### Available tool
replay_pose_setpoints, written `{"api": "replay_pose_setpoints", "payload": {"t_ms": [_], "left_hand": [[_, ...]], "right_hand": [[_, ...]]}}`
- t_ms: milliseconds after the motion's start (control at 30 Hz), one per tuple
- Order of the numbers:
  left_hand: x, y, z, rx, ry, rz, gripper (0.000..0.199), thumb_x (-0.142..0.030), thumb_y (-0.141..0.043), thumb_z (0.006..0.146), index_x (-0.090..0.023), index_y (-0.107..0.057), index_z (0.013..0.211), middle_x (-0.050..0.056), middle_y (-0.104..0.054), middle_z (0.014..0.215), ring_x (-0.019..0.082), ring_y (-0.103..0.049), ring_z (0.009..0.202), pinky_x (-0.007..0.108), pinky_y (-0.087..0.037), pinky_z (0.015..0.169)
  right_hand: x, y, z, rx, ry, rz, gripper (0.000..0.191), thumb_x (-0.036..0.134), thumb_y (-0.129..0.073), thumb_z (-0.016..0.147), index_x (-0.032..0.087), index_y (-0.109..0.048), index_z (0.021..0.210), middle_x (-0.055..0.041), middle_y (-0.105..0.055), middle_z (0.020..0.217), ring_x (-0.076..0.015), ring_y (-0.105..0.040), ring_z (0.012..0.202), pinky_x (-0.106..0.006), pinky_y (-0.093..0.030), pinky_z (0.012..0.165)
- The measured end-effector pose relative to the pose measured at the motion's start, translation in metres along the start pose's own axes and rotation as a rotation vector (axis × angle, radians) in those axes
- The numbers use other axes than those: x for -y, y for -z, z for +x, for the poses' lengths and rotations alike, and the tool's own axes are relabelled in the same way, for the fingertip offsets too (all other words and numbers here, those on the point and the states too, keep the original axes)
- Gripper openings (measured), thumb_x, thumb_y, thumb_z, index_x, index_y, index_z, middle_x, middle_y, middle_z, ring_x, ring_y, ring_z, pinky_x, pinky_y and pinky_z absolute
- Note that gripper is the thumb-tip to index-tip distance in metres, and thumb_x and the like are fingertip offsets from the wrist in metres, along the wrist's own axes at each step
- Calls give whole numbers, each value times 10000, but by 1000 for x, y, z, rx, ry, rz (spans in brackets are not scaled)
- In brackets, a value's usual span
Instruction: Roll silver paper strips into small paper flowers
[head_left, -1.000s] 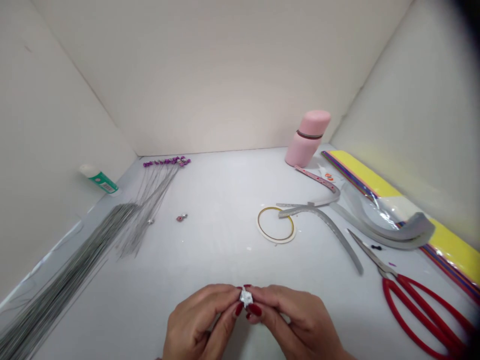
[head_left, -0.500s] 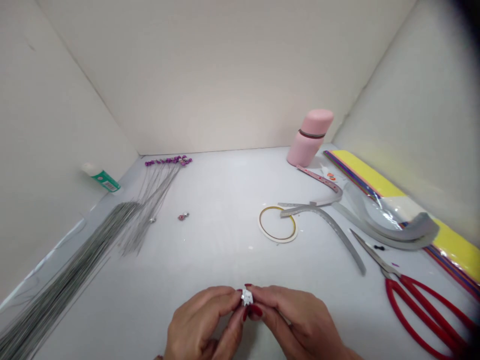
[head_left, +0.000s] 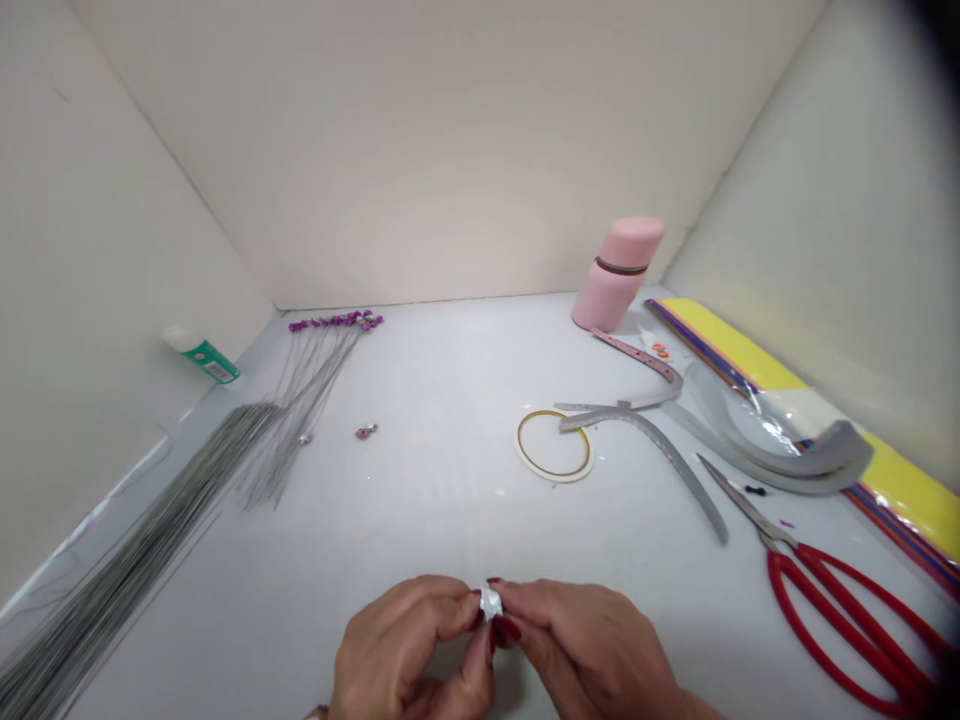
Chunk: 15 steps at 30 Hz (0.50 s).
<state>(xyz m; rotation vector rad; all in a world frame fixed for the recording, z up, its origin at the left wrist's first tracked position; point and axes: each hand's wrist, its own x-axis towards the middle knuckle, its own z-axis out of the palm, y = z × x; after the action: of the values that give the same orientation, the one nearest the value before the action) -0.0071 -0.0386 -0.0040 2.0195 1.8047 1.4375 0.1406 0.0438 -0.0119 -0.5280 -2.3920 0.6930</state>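
Note:
My left hand (head_left: 405, 640) and my right hand (head_left: 585, 640) meet at the bottom middle of the view. Between their fingertips they pinch a small crumpled piece of silver paper or foil (head_left: 491, 603). Its exact shape is partly hidden by my fingers. The nails are painted dark red. Nothing else touches either hand, and the white work surface (head_left: 420, 500) lies under them.
Red-handled scissors (head_left: 844, 630) lie at the right, near grey paper strips (head_left: 660, 450) and a yellow packet (head_left: 757, 365). A pink bottle (head_left: 617, 272) stands at the back. A tape roll (head_left: 553, 447), a white glue tube (head_left: 201, 360) and bundled wires (head_left: 150, 510) also lie there.
The silver piece sits slightly lower and has turned a little between my fingertips. Both hands keep hold of it, and the table items shift only slightly with the view.

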Motion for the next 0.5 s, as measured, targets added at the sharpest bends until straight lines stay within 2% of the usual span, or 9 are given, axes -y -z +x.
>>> {"api": "replay_pose_setpoints", "payload": {"t_ms": [133, 233, 333, 400, 500], "left_hand": [[1, -4, 0, -14, 6, 4, 205, 4, -597, 634, -158, -567, 756, 8, -668, 629, 100, -635, 566, 154, -511, 553], [0, -8, 2, -28, 59, -15, 177, -3, -565, 653, -168, -547, 715, -7, -654, 594, 97, -620, 539, 160, -503, 531], [1, -8, 3, -35, 105, -57, 172, -9, -552, 659, -174, -539, 706, -14, -646, 590, 98, -616, 531, 163, -497, 516], [2, -7, 3, -12, 117, -77, 181, -3, -555, 655, -172, -550, 722, -5, -652, 619, 102, -620, 546, 168, -499, 520], [5, -4, 3, 33, 90, -104, 208, 9, -563, 653, -168, -567, 763, 11, -665, 662, 110, -629, 587, 180, -510, 553]], "right_hand": [[1, -5, -3, -104, 81, -107, 207, 193, -329, 915, 183, -534, 940, 7, -705, 664, -123, -657, 547, -216, -447, 532], [1, -8, -3, -151, 75, -138, 192, 172, -362, 896, 173, -553, 906, -10, -701, 638, -134, -650, 514, -222, -452, 509], [0, -6, 0, -91, 9, -2, 169, 176, -407, 873, 178, -572, 908, -17, -708, 688, -132, -662, 573, -191, -485, 541], [-1, -3, 2, -16, -46, 159, 181, 172, -437, 857, 168, -559, 990, -31, -709, 766, -122, -666, 649, -164, -504, 596], [-4, -1, 5, 5, -40, 267, 238, 148, -444, 848, 143, -544, 1064, -68, -703, 810, -129, -659, 690, -171, -514, 633]]}}
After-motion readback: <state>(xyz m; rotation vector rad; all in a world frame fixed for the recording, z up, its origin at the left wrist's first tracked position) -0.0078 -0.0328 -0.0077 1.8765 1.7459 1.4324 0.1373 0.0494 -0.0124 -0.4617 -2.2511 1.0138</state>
